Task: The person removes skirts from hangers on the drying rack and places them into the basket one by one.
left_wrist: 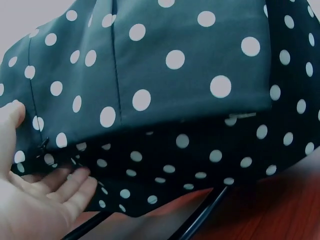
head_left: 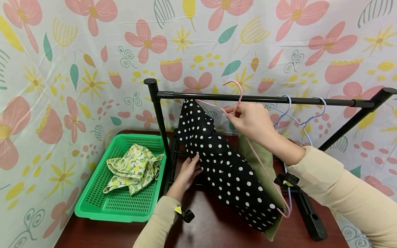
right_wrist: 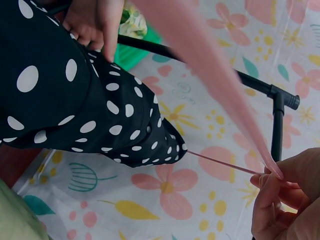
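My right hand pinches a pink clothes hanger just below its hook, beside the black rail. A black garment with white polka dots hangs slantwise over the hanger, one corner high at the left by the rail, the other end low at the right. My left hand touches the garment's left edge. In the left wrist view that hand has its thumb in front of the cloth and its fingers stretched under the hem. The right wrist view shows the thin pink hanger arm running into the garment's corner.
A green basket at the left holds a crumpled lemon-print cloth. Olive-green cloth hangs behind the polka-dot garment. Pale blue hangers hook over the rail's right part. The rack's black foot stands on the brown table.
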